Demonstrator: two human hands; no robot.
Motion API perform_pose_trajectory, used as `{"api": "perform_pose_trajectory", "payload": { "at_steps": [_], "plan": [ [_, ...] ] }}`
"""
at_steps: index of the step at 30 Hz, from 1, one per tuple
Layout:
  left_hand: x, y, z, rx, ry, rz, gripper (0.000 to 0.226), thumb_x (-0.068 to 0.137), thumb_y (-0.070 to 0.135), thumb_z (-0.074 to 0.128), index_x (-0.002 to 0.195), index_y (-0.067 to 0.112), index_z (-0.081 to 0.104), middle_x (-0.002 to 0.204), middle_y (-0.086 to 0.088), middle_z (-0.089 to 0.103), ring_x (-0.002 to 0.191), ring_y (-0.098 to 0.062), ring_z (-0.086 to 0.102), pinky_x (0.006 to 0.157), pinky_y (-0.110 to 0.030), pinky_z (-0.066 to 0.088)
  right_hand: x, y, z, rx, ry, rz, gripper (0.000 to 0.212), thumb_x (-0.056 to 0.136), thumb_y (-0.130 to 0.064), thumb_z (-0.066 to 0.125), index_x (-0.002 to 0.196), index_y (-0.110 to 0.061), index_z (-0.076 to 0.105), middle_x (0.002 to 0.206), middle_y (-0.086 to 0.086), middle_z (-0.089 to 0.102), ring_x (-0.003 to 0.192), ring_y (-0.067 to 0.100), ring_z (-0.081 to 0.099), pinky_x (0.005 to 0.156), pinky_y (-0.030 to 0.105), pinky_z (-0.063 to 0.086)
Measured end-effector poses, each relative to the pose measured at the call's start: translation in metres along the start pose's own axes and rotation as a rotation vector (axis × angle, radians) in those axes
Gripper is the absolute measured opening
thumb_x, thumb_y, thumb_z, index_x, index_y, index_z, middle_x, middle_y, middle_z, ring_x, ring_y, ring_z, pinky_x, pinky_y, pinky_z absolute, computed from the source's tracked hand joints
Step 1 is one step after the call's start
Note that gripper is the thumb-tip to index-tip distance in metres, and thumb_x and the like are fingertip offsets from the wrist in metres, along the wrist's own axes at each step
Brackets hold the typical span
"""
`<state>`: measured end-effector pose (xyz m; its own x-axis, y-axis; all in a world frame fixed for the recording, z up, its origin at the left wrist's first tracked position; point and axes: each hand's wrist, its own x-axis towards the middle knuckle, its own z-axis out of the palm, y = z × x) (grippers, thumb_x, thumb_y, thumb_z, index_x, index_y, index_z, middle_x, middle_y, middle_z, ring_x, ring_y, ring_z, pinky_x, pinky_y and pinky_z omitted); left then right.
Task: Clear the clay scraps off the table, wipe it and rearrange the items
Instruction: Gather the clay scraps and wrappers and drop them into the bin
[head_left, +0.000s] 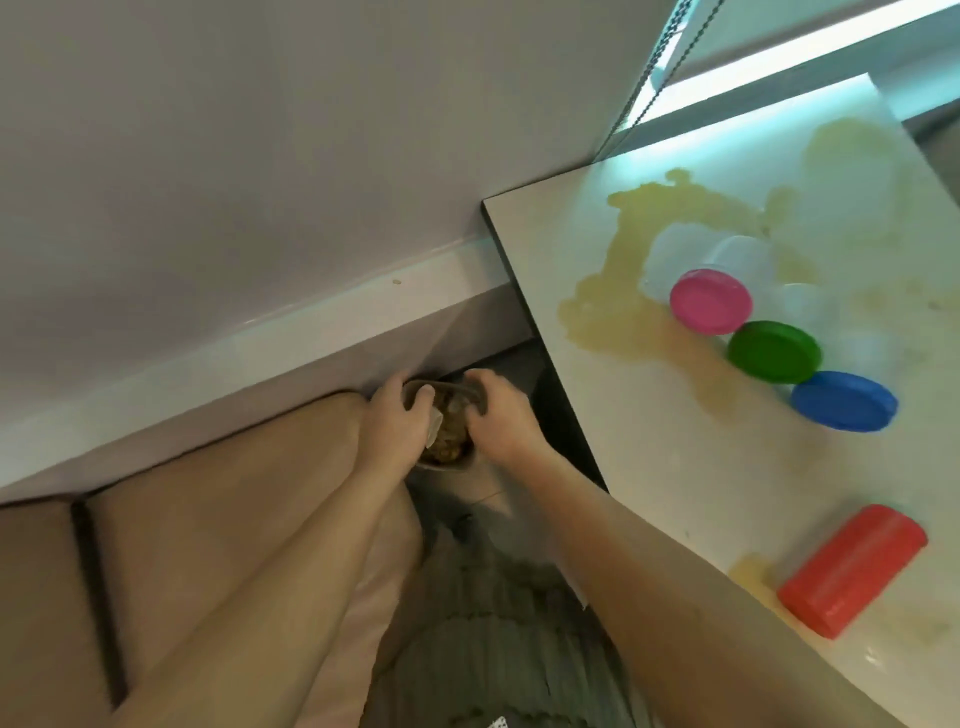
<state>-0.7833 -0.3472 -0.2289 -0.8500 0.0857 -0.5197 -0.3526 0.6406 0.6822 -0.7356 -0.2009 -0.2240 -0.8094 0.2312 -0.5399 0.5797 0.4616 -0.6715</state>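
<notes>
The left hand (397, 421) and right hand (498, 415) each grip the rim of a small grey bin (448, 466). Clay scraps (448, 442) lie inside the bin, between the hands, and the desk (675, 467) stands beside the bin.

Daylight is pouring from the window (753, 88) behind the table (649, 493), glaring on its top; you are seeing soft blur, edges bowing.

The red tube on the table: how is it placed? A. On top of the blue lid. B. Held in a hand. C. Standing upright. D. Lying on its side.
D: the red tube lies on its side, apart from the blue lid; the left hand and right hand grip the grey bin.
</notes>
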Motion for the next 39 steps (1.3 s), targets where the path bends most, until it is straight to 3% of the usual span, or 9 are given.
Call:
{"api": "perform_pose_trajectory", "payload": {
  "at_steps": [4,10,18,27,32,39],
  "plan": [
    [-0.051,0.043,-0.007,0.016,-0.062,0.074,0.048,0.103,0.046,0.052,0.15,0.041,0.043,0.15,0.004,0.051,0.136,-0.02,0.051,0.109,-0.043,0.049,-0.066,-0.021,-0.057,0.032,0.122,-0.06,0.045,0.099,-0.012,0.056,0.143,-0.019,0.052,0.141,0.002,0.057,0.13,0.017,0.052,0.104,0.02,0.036],
    [-0.129,0.092,0.019,0.153,-0.145,0.334,0.047,0.103,0.041,0.055,0.149,0.037,0.048,0.155,0.003,0.047,0.143,-0.017,0.044,0.116,-0.048,0.04,-0.159,0.007,-0.115,0.154,0.383,-0.076,0.041,0.097,-0.012,0.054,0.136,-0.022,0.058,0.139,-0.002,0.059,0.128,0.014,0.054,0.11,0.039,0.047],
    [-0.22,0.12,0.092,0.246,-0.443,0.594,0.049,0.102,0.04,0.058,0.149,0.037,0.046,0.155,0.006,0.042,0.141,-0.013,0.044,0.116,-0.044,0.043,-0.273,0.085,-0.16,0.322,0.72,0.091,0.037,0.099,-0.006,0.052,0.13,-0.023,0.062,0.134,-0.007,0.06,0.122,0.007,0.054,0.107,0.029,0.047],
    [-0.347,0.112,0.173,0.415,-0.639,0.793,0.048,0.102,0.036,0.059,0.148,0.034,0.047,0.149,0.006,0.044,0.131,-0.014,0.05,0.112,-0.04,0.045,-0.437,0.193,-0.147,0.433,0.918,0.261,0.036,0.098,-0.006,0.054,0.124,-0.029,0.062,0.13,-0.009,0.057,0.12,0.007,0.053,0.102,0.027,0.049],
    [-0.425,0.094,0.226,0.404,-0.645,0.787,0.049,0.101,0.034,0.061,0.148,0.037,0.047,0.15,0.006,0.043,0.13,-0.012,0.052,0.102,-0.026,0.042,-0.507,0.26,-0.145,0.435,0.895,0.309,0.038,0.096,-0.007,0.054,0.129,-0.026,0.06,0.129,-0.007,0.052,0.119,0.013,0.052,0.102,0.033,0.049],
    [-0.515,0.041,0.27,0.427,-0.608,0.579,0.048,0.101,0.034,0.061,0.147,0.033,0.048,0.149,-0.001,0.047,0.127,-0.016,0.056,0.095,-0.024,0.041,-0.544,0.333,-0.117,0.157,0.476,0.413,0.058,0.095,-0.002,0.053,0.149,-0.019,0.043,0.148,0.008,0.036,0.129,0.03,0.049,0.105,0.034,0.044]
  ]
}}
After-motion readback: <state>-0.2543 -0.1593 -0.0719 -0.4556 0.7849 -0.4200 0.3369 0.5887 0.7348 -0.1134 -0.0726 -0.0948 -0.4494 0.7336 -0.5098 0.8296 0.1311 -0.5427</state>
